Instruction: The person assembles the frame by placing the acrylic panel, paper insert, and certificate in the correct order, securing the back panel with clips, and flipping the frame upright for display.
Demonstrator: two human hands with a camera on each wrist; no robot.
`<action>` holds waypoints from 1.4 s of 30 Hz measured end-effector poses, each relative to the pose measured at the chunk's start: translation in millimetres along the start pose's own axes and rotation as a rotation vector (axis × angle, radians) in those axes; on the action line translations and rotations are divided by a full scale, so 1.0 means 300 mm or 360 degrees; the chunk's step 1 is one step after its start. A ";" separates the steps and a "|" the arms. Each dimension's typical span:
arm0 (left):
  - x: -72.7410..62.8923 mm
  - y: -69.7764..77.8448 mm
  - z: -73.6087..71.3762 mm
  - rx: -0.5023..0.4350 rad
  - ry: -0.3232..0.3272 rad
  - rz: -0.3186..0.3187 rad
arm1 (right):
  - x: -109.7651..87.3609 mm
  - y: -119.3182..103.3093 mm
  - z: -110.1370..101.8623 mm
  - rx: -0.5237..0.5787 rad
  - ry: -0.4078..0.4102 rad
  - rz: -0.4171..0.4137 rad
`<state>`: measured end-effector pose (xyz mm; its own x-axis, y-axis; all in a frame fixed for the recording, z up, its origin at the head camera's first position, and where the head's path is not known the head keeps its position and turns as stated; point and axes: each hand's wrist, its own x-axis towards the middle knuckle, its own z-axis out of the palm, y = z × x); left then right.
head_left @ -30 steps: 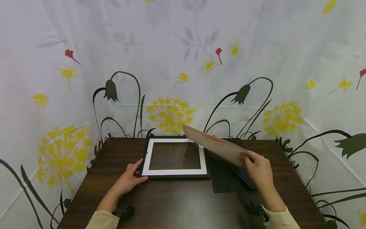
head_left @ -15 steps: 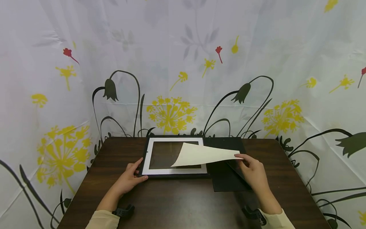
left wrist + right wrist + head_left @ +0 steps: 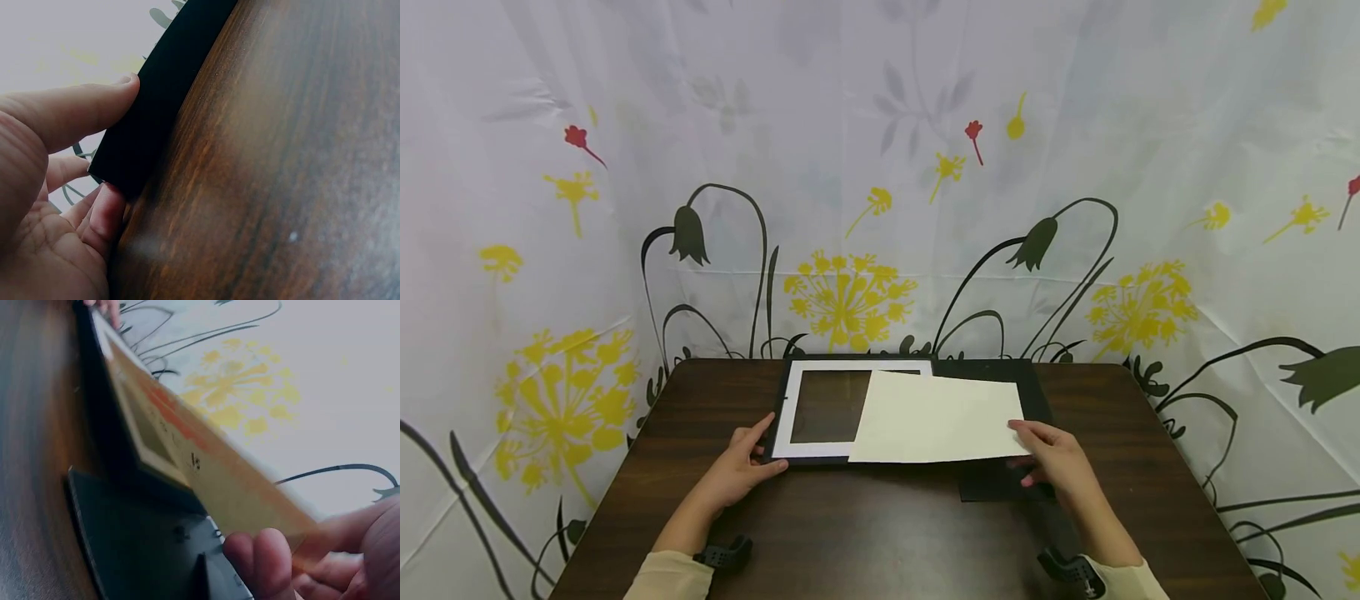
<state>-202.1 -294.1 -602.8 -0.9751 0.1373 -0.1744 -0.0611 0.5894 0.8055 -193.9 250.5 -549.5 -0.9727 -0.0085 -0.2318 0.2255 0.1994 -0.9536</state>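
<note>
A black picture frame (image 3: 857,461) with a white mat (image 3: 784,417) lies on the table. My left hand (image 3: 741,468) holds its near left corner; in the left wrist view the thumb and fingers (image 3: 107,212) pinch that corner of the frame (image 3: 153,106). A cream sheet of paper (image 3: 940,417) is held by its right edge in my right hand (image 3: 1060,454), covering the right part of the frame. In the right wrist view the sheet's underside (image 3: 231,481) bears orange-red marks and dark writing, tilted above the frame.
A black backing board (image 3: 1037,396) lies to the right of the frame, partly under the sheet. The right wrist view shows this board (image 3: 134,531) with a raised dark strip. Brown wooden table (image 3: 850,533) extends in front; a flower-printed curtain (image 3: 850,167) hangs behind.
The sheet has turned from raised with its marked side showing to lying lower, plain side up, over the frame's right part. My right hand came down slightly; my left hand stayed put.
</note>
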 end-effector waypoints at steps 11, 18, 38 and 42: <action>-0.001 -0.008 -0.001 -0.0005 -0.0003 0.0000 | 0.018 0.051 0.021 -0.0106 0.0124 0.0046; -0.009 -0.014 0.004 -0.0022 -0.0008 0.0000 | 0.025 0.061 0.024 -0.0052 0.0199 -0.0017; -0.004 0.010 0.001 -0.0012 -0.0011 0.0030 | 0.094 0.057 0.068 0.0086 0.0344 -0.0132; -0.005 0.010 0.001 -0.0013 -0.0014 0.0019 | 0.118 0.066 0.095 0.0068 0.0329 -0.0178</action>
<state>-200.7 -292.3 -600.1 -0.9739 0.1514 -0.1694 -0.0510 0.5810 0.8123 -222.2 226.0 -582.0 -0.9812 0.1736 -0.0842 0.1135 0.1667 -0.9794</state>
